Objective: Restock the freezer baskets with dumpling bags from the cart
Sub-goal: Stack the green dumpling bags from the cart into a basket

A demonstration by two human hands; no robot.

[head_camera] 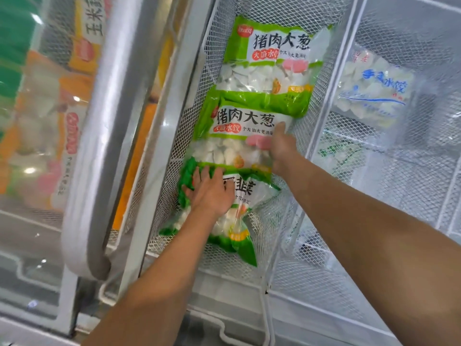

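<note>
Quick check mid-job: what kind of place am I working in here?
Most likely a supermarket's frozen-food aisle. An open chest freezer holds white wire mesh baskets, retail green dumpling bags are lined up in one, and more packaged goods sit behind a sliding glass lid beside it.

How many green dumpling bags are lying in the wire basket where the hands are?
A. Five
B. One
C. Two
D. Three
D: three green bags lie in a row in the wire basket: the far bag, the middle bag that the right hand grips at its edge, and the near bag under the flat left hand.
</note>
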